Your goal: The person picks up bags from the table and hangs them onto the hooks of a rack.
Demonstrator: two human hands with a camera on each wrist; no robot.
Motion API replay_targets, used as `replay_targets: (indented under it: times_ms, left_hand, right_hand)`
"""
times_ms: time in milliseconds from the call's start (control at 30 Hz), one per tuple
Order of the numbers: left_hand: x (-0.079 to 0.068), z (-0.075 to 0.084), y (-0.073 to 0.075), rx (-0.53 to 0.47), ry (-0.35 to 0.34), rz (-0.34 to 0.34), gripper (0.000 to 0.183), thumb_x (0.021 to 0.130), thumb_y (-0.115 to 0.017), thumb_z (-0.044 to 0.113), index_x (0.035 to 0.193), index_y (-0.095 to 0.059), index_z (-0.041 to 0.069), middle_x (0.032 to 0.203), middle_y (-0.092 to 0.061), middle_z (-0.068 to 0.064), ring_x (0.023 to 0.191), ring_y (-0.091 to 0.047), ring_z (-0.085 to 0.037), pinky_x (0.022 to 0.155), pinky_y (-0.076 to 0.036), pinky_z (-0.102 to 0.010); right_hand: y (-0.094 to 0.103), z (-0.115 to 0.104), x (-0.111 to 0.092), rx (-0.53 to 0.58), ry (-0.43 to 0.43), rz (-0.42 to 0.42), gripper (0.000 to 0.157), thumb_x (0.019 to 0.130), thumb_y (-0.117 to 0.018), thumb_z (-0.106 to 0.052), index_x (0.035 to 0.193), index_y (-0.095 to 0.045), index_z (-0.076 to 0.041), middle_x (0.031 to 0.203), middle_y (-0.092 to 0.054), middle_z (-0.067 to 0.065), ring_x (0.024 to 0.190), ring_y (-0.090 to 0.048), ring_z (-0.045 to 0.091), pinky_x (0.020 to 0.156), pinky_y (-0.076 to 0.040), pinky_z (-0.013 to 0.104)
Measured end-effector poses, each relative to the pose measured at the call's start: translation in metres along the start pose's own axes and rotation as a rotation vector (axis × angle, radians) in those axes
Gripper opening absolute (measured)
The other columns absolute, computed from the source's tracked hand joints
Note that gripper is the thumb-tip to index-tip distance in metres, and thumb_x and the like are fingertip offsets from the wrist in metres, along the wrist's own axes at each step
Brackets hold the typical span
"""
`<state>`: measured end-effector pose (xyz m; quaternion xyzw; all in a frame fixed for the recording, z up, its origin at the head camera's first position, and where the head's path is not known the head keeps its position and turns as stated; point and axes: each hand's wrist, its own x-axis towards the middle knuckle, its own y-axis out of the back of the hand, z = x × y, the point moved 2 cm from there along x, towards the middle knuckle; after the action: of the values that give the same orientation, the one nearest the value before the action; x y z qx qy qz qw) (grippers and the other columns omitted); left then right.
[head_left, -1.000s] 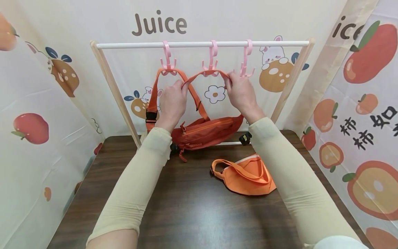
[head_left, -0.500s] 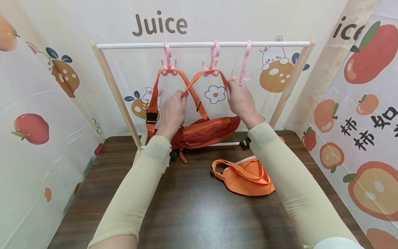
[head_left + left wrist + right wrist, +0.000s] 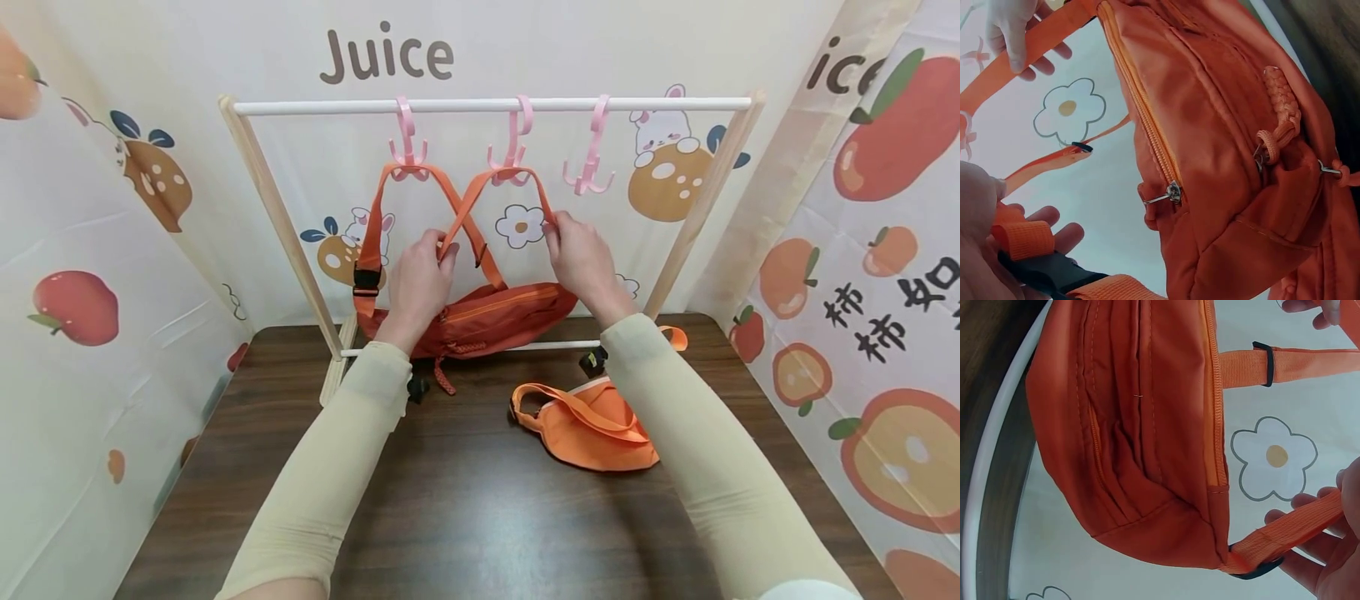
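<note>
A rust-orange waist bag (image 3: 506, 312) hangs from its strap (image 3: 377, 217), which loops over the left pink hook (image 3: 407, 137) and the middle pink hook (image 3: 515, 133). My left hand (image 3: 418, 279) pinches the strap below and left of the middle hook. On the other side of that hook, my right hand (image 3: 588, 258) holds the strap between thumb and fingers. In the left wrist view a black buckle (image 3: 1047, 272) lies by my left palm. The bag's zipper (image 3: 1215, 394) shows in the right wrist view, with the strap crossing my right fingers (image 3: 1319, 547).
A second, brighter orange waist bag (image 3: 592, 429) lies on the dark wooden table (image 3: 465, 508), partly hidden by my right sleeve. The right pink hook (image 3: 592, 154) hangs bare on the white rod (image 3: 660, 104). Wooden rack legs (image 3: 277, 217) stand at each side.
Both hands have moved slightly down along the strap, which now hangs straighter from the middle hook and crosses its left part. The right pink hook has swung and turned.
</note>
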<state>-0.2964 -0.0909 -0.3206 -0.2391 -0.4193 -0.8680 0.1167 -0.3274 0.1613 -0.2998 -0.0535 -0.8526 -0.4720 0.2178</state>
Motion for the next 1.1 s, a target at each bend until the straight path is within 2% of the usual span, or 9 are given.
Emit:
replay_targets:
  times_ms: [233,367,700,867,1100]
  left_hand:
    - [-0.008,0.002,-0.002,-0.019,-0.023,0.004,0.036,0.107,-0.067,0.031,0.136,-0.064,0.011,0.082,-0.062,-0.005,0.064,-0.057,-0.024,0.055,-0.045,-0.041]
    - [-0.011,0.001,-0.003,-0.035,-0.021,0.005,0.042,0.104,-0.071,0.029,0.140,-0.061,0.010,0.084,-0.061,-0.005,0.065,-0.057,-0.025,0.055,-0.045,-0.043]
    - [-0.018,-0.001,-0.003,-0.055,-0.011,-0.001,0.052,0.101,-0.074,0.033,0.145,-0.058,0.011,0.107,-0.065,-0.005,0.077,-0.058,-0.023,0.063,-0.051,-0.044]
    - [-0.022,-0.002,-0.001,-0.066,-0.016,0.008,0.054,0.100,-0.075,0.035,0.145,-0.058,0.011,0.114,-0.066,-0.007,0.084,-0.061,-0.023,0.069,-0.055,-0.046]
    - [-0.027,-0.007,0.001,-0.050,-0.008,0.014,0.062,0.098,-0.077,0.041,0.147,-0.056,0.009,0.130,-0.066,-0.012,0.104,-0.066,-0.028,0.084,-0.057,-0.049]
  right_hand:
    - [-0.002,0.005,-0.006,0.039,-0.024,0.001,0.040,0.112,-0.055,-0.030,0.140,-0.060,-0.002,0.106,-0.068,0.016,0.084,-0.061,0.032,0.074,-0.057,0.045]
    - [-0.001,0.008,-0.009,0.061,-0.038,0.000,0.048,0.111,-0.057,-0.033,0.148,-0.055,-0.003,0.114,-0.068,0.017,0.090,-0.061,0.033,0.078,-0.057,0.048]
    - [0.002,0.015,-0.022,0.080,-0.067,-0.013,0.060,0.108,-0.061,-0.037,0.159,-0.045,-0.009,0.132,-0.065,0.017,0.109,-0.063,0.034,0.096,-0.056,0.052]
    - [0.004,0.018,-0.030,0.074,-0.050,0.000,0.061,0.107,-0.062,-0.037,0.158,-0.046,-0.009,0.137,-0.064,0.016,0.117,-0.064,0.036,0.100,-0.054,0.054]
    - [0.005,0.023,-0.042,0.071,0.015,0.045,0.061,0.106,-0.066,-0.035,0.155,-0.049,-0.005,0.138,-0.062,0.017,0.110,-0.063,0.038,0.094,-0.055,0.056]
